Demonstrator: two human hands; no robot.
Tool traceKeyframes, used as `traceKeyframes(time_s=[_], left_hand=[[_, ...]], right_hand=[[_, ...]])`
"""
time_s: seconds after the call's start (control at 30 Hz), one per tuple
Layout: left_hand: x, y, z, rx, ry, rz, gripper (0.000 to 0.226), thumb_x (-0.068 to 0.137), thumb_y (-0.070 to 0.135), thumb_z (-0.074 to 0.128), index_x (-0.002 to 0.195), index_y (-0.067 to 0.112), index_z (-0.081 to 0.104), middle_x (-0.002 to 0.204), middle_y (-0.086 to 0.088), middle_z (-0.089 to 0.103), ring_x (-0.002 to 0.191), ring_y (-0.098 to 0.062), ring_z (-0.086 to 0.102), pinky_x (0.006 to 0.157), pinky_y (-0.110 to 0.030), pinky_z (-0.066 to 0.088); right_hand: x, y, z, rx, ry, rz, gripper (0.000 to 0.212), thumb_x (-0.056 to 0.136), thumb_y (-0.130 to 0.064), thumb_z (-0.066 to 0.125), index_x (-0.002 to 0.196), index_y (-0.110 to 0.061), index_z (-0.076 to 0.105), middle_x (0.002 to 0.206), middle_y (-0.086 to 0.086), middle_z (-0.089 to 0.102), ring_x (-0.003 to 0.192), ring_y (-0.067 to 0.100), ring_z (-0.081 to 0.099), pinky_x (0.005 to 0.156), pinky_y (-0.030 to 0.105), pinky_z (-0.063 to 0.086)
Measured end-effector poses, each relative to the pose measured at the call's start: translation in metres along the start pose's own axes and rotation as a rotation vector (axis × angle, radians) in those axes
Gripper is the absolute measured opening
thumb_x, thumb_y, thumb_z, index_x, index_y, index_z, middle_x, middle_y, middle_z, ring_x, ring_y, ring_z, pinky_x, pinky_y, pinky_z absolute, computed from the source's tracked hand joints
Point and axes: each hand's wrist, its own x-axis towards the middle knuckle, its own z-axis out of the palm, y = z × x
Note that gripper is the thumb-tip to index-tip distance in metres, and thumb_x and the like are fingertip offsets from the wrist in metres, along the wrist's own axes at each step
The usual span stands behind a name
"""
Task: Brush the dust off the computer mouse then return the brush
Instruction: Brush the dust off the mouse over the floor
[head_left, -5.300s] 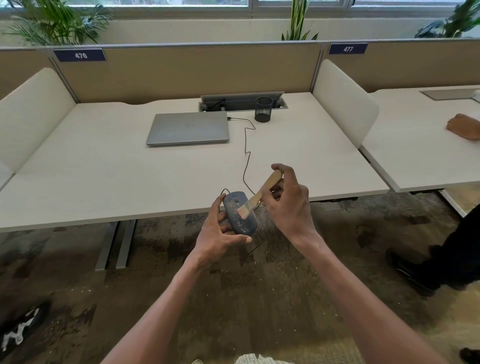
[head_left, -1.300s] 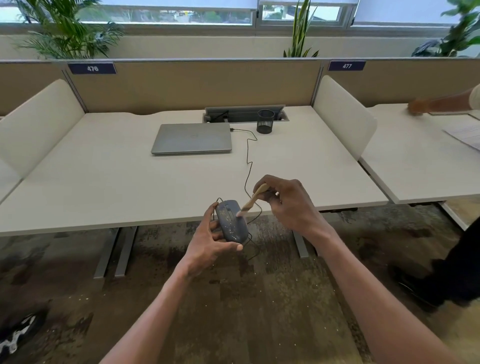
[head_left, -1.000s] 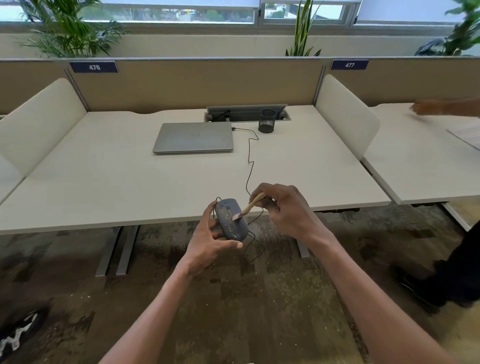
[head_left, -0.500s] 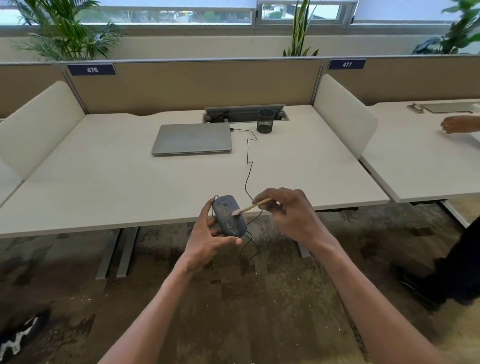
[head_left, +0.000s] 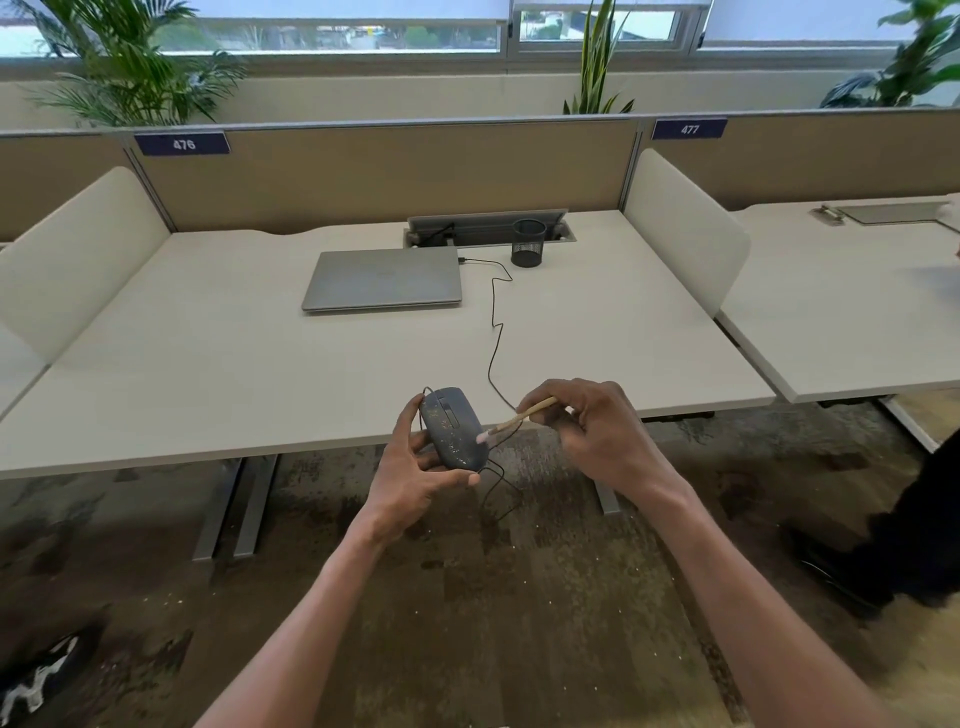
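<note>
The computer mouse (head_left: 453, 429) is gripped in the left hand (head_left: 415, 467) just off the desk (head_left: 218, 364) front edge. The brush (head_left: 511, 422) is pinched in the right hand (head_left: 597, 436), bristles touching the mouse's right flank. Light strokes are best swept outward, specks being visible across the shell.

One mouse (head_left: 453, 428), one brush (head_left: 519, 418) (two hands (head_left: 410, 475)).

1. The left hand (head_left: 410, 470) is raised in front of the body, palm turned inward, fingers curled and thumb stretched across in a cupping grip.
2. The right hand (head_left: 597, 431) is level with it, fingers pinched together, forearm angled in from lower right.
</note>
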Motion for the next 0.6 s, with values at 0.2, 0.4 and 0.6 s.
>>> traceKeyframes(time_s=[0.2,0.4,0.6], left_hand=[[-0.001,0.001,0.0,-0.006,0.008,-0.007,0.13,0.055,0.012,0.099,0.154,0.045,0.021,0.152,-0.018,0.047,0.114,-0.013,0.065,0.092,-0.03,0.058],[0.0,0.003,0.0,-0.057,0.039,-0.035,0.13,0.055,0.008,0.099,0.153,0.045,0.023,0.151,-0.018,0.048,0.117,-0.023,0.067,0.094,-0.047,0.059],[0.001,0.003,0.002,-0.06,0.041,-0.033,0.13,0.054,0.011,0.099,0.153,0.044,0.023,0.15,-0.016,0.049,0.112,-0.016,0.069,0.086,-0.034,0.061]], right_hand=[[0.001,0.0,0.009,0.021,0.071,-0.003,0.028,0.092,-0.003,0.065,0.103,-0.027,0.075,0.09,-0.005,0.076,0.086,0.014,0.069,0.07,0.039,0.057],[-0.009,0.009,0.008,0.015,-0.019,0.0,0.039,0.085,0.005,0.062,0.099,-0.028,0.075,0.082,-0.009,0.071,0.08,0.01,0.065,0.065,0.029,0.051],[-0.014,0.006,0.004,-0.031,-0.036,-0.016,0.032,0.086,0.0,0.066,0.098,-0.029,0.074,0.075,-0.017,0.065,0.073,0.003,0.059,0.062,0.021,0.047]])
